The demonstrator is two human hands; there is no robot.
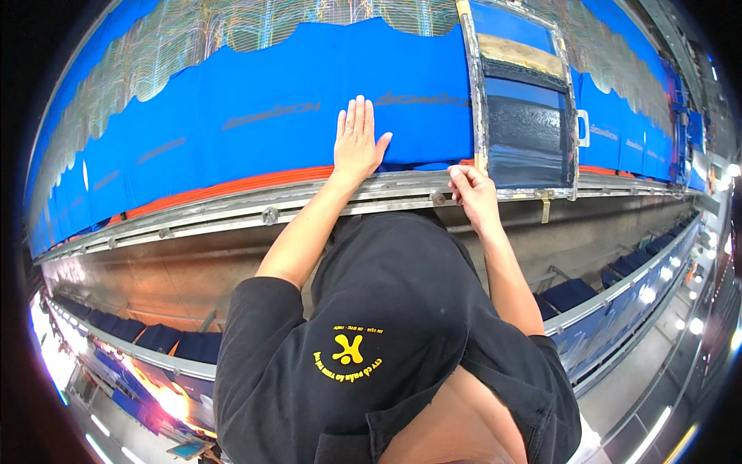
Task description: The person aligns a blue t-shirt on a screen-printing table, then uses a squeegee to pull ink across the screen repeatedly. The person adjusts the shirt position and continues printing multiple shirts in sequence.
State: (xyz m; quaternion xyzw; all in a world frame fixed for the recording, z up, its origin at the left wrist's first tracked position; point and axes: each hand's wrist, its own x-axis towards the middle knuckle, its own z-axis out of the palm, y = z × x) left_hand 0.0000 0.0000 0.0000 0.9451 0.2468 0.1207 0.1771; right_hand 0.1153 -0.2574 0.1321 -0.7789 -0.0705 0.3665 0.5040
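My left hand [359, 141] lies flat on a blue fabric panel [413, 69] with dark printed markings, its fingers straight and close together. My right hand [468, 188] is closed in a pinch at the panel's near edge, beside the lower left corner of a screen frame [528, 126] with dark smears on its mesh. Whatever sits between those fingers is too small to make out. An orange strip [239, 191] shows under the fabric along the metal table rail [309, 198] in front of my body.
More blue panels [622, 127] continue along the long table to both sides, with pale lined material behind them. Below the rail is a concrete floor [147, 271]. Behind me, on both sides, runs another long table [610, 309] with dark navy pieces on it.
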